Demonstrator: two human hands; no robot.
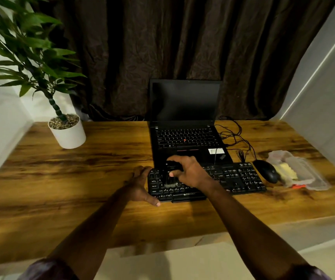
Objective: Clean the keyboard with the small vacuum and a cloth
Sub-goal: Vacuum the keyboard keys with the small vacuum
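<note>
Left hand, fingers spread, braces the keyboard; right hand grips the vacuum. Sweep slowly along each row.

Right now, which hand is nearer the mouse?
The right hand. It holds the small vacuum over the keyboard's left half, with the mouse off the keyboard's right end. The left hand braces the keyboard's left edge, farther away.

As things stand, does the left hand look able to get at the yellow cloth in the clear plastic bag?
Probably not directly: the left hand steadies the black keyboard's left end, while the yellow cloth lies far right, beyond the black mouse and the right hand holding the small vacuum.
</note>
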